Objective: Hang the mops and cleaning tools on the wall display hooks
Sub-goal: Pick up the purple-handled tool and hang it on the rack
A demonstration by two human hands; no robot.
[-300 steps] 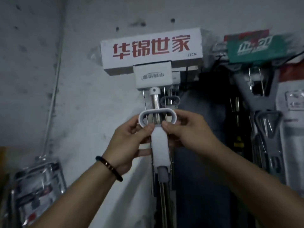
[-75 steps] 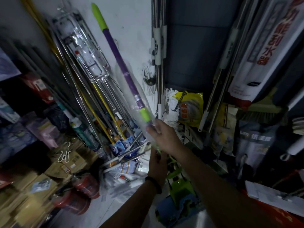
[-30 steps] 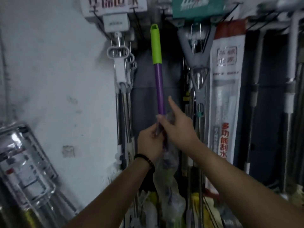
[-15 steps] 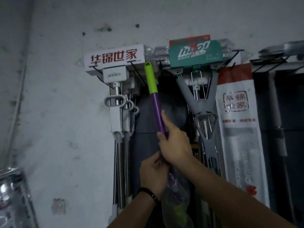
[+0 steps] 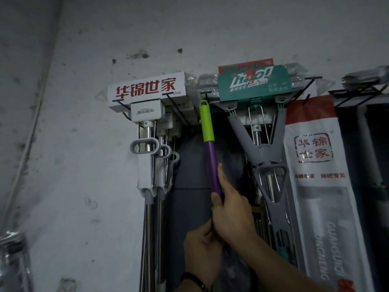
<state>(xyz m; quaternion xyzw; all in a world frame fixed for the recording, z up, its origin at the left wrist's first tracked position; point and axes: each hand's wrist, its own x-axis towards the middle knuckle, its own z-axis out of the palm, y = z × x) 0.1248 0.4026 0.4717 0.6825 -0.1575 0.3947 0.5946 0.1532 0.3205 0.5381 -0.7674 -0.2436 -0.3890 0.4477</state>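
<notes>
Head view: nearest, the left hand (image 5: 202,247) grips the mop handle (image 5: 213,165) low down, and just above it the right hand (image 5: 231,211) wraps the purple shaft, forefinger laid along it. The handle stands nearly upright, top leaning slightly left, its green end (image 5: 206,121) pointing up just under a black wire hook (image 5: 205,94). Farther back, a white box (image 5: 147,89) on the left reads 华锦世家 27CM, and a white bag (image 5: 315,148) on the right repeats 华锦世家.
</notes>
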